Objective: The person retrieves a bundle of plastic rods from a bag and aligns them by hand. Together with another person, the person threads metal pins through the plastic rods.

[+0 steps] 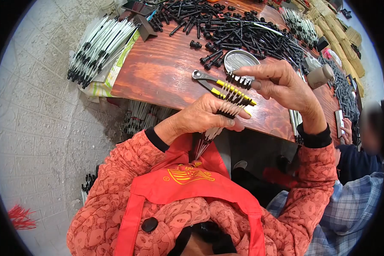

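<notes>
My left hand [207,113] is closed around a bundle of thin white rods with black fittings [228,100], held tilted above the table's front edge. The rods' white lower ends [207,138] run down toward my red apron. At the bundle's upper end, a row of black tips [239,81] lies between the thumb and index finger of my right hand [283,83]. Behind the bundle, pliers with yellow handles [205,81] lie on the table, partly hidden. A round shallow metal dish [241,59] stands just beyond them.
The reddish wooden table [153,81] bears a heap of black plastic parts [239,32]. White rod bundles [100,51] lie at the left edge, more [301,25] at the far right. A grey-beige cup [321,77] stands right. A co-worker's hand [347,131] shows at the right edge.
</notes>
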{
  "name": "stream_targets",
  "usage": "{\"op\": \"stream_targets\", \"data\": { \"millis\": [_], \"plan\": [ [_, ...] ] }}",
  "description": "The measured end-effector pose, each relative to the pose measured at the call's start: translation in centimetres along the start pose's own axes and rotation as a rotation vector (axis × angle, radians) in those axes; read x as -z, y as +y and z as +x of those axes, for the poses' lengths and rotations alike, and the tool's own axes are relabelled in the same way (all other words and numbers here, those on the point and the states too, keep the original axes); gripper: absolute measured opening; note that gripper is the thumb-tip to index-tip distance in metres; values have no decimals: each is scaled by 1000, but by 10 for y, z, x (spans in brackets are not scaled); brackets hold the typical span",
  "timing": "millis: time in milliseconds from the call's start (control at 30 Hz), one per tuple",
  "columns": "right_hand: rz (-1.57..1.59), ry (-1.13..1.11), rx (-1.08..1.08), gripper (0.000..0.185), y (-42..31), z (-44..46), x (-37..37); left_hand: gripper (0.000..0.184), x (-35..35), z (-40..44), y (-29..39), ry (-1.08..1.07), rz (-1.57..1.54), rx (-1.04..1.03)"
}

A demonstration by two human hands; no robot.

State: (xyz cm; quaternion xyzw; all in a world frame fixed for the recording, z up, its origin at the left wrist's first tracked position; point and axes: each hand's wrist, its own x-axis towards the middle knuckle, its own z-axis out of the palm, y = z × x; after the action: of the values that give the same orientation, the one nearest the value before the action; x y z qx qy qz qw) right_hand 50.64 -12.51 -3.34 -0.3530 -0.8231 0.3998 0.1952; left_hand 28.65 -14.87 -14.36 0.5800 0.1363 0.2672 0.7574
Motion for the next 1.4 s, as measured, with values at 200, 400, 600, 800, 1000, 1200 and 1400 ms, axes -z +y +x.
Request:
{"op": "stream_targets", "data": {
  "millis": [200, 400, 600, 800, 1000, 1200, 1400],
  "plan": [
    [-87, 47, 62, 48, 1, 1, -7, 30, 1, 1, -7, 6, -56, -47],
    [-193, 92, 97, 45, 4, 2, -8, 30, 0, 0, -7, 24, -160, -34],
    [-260, 134, 68, 40, -1, 1, -11, 31, -2, -1, -9, 57, -193, -44],
    [-278, 147, 55, 39, -4, 1, -14, 31, -4, -3, -9, 82, -170, -55],
    [-344, 103, 62, 40, -10, 1, -9, 32, -3, -3, -5, 59, -119, -54],
    [-246, 83, 55, 41, -7, 1, -8, 31, -2, -2, -3, 42, -87, -61],
    [-54, 72, -41, 44, -7, -2, -11, 32, 0, 0, -6, 39, -66, -57]
  ]
}}
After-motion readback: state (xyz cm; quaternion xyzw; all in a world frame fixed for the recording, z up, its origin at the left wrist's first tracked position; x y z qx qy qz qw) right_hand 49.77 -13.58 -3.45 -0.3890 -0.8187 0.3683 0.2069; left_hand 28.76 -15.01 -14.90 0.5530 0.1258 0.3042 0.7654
